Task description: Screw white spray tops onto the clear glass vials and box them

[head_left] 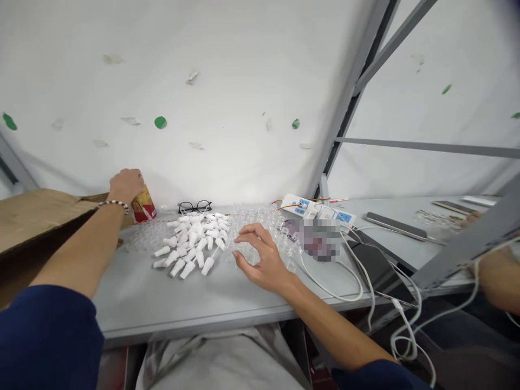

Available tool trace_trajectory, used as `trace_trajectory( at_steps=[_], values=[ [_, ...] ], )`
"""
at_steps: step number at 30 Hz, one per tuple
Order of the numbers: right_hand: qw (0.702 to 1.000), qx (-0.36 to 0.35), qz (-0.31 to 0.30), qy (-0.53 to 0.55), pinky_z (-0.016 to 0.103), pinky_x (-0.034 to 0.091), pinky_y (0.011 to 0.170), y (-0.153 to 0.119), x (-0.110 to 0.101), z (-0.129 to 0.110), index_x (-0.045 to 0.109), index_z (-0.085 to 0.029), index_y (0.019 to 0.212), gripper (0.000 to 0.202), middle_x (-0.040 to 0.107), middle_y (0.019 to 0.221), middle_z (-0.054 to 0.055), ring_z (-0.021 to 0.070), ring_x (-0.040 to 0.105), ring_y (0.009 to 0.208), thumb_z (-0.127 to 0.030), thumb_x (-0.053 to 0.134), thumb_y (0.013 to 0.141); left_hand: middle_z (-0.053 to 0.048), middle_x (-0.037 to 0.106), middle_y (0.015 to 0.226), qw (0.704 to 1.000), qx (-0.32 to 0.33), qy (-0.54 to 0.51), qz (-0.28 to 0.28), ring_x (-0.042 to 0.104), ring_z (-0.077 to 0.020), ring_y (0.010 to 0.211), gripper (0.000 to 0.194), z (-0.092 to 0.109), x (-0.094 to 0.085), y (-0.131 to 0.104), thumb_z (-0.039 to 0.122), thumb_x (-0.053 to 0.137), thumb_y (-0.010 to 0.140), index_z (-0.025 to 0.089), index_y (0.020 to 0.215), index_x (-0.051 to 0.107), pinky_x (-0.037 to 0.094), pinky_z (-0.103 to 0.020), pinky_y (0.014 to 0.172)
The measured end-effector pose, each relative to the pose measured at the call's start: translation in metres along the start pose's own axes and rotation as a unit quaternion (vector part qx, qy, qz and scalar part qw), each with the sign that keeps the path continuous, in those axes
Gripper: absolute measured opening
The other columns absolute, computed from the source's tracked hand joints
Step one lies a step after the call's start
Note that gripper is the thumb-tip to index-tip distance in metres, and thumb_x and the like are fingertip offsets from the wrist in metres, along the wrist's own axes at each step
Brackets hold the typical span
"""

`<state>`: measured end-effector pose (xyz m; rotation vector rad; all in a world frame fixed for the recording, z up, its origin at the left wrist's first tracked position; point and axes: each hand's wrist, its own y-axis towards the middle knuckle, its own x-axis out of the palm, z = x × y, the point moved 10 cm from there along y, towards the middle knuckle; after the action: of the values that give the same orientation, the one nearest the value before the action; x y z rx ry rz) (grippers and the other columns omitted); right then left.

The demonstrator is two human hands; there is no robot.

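My left hand [127, 185] is at the upper left, bent down at the wrist over the top of a red and yellow packet [144, 206] beside a cardboard box [44, 208]. Its fingertips are hidden, so its grip cannot be made out. Near the table's middle, my right hand [260, 257] hovers with thumb and fingers curved apart and nothing between them. Left of it lies a pile of white droppers or caps [195, 238]. Clear, see-through small bottles [260, 214] stand behind my right hand, and more clear pieces [146, 238] lie left of the pile.
Black-framed glasses [195, 207] rest by the wall. To the right are a power strip [300, 205], white cables [357, 295], a dark tablet or phone [377, 271] and a slanting metal post [349, 103]. Another person's blurred arm [498, 276] shows at the far right.
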<state>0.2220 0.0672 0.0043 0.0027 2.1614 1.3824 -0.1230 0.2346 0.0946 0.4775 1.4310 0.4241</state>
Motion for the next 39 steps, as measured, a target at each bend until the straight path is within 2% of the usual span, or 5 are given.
trace_trajectory(
  at_steps=[9,20,28,32,39],
  values=[
    [1.0,0.001,-0.018,-0.006,0.038,0.042,0.082,-0.002,0.004,0.001,0.056,-0.023,0.098,0.018,0.056,0.099,0.006,0.0203,0.058,0.093,-0.019,0.059,0.081,0.009,0.016,0.052,0.999,-0.008,0.006,0.048,0.023,-0.0051,0.054,0.053,-0.011,-0.009,0.001,0.066,0.049,0.072,0.015,0.064,0.037,0.014,-0.025,0.059],
    [0.999,-0.007,0.051,0.006,0.04,0.046,0.081,0.002,-0.012,-0.006,0.056,-0.023,0.099,0.02,0.055,0.1,0.007,0.0216,0.058,0.094,-0.019,0.059,0.08,-0.002,0.059,0.085,0.99,-0.045,0.107,0.084,0.047,-0.016,0.077,0.048,0.031,-0.075,-0.005,0.056,0.039,0.084,0.016,0.104,0.057,0.037,-0.03,0.069],
    [0.998,0.012,0.045,0.031,0.049,0.042,0.1,0.007,-0.023,-0.025,0.043,-0.024,0.125,0.062,0.047,0.125,0.013,0.0282,0.047,0.121,-0.036,0.073,0.073,0.004,0.054,0.07,0.926,0.164,-0.16,0.3,0.042,-0.0048,0.06,0.026,0.148,-0.182,-0.095,0.034,0.066,0.074,0.013,0.069,0.051,0.037,-0.019,0.059],
    [0.99,0.062,-0.032,0.125,0.048,0.041,0.103,0.006,-0.016,-0.037,0.035,-0.022,0.133,0.095,0.043,0.136,0.016,0.0315,0.045,0.126,-0.046,0.085,0.056,0.007,0.047,0.059,0.878,0.34,-0.293,0.166,0.037,-0.0047,0.049,0.022,0.228,-0.168,-0.152,0.028,0.062,0.08,0.019,0.069,0.046,0.031,-0.018,0.045],
    [0.872,0.088,-0.253,0.41,0.027,0.051,0.067,-0.006,0.013,-0.064,0.05,-0.02,0.106,0.05,0.058,0.086,-0.001,0.0136,0.057,0.073,-0.034,0.071,0.063,0.005,0.039,0.048,0.815,0.47,-0.335,0.054,0.032,-0.0092,0.039,0.033,0.285,-0.131,-0.192,0.045,0.038,0.092,0.022,0.068,0.043,0.029,-0.026,0.04]
  ],
)
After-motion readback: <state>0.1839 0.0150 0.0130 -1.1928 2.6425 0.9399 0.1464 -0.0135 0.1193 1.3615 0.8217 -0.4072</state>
